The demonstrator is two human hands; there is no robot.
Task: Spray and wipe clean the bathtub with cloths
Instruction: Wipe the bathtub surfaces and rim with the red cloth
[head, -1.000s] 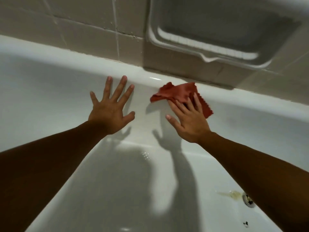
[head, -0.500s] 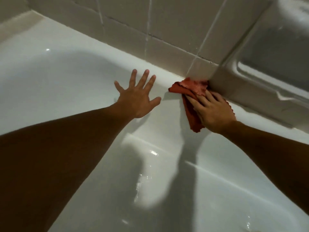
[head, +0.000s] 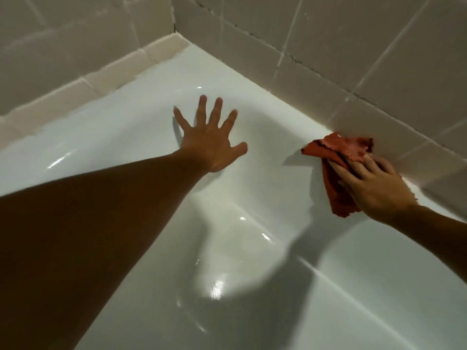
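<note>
The white bathtub point(head: 141, 127) fills the view, its inner wall glossy and wet. My left hand point(head: 209, 140) lies flat against that wall near the far corner, fingers spread wide. A crumpled red cloth point(head: 336, 152) sits at the top of the wall, right under the tiled edge at the right. My right hand point(head: 374, 185) presses on the cloth with straight fingers and covers its right part.
Beige tiled walls point(head: 353, 46) meet in a corner point(head: 177, 34) above the tub's far end. A tiled ledge point(head: 75, 92) runs along the tub's left rim. Water glints on the tub floor point(head: 217, 286) below my arms.
The view and both hands have moved left along the tub wall toward the corner. The soap recess and the drain have left the view. The cloth stays under my right hand.
</note>
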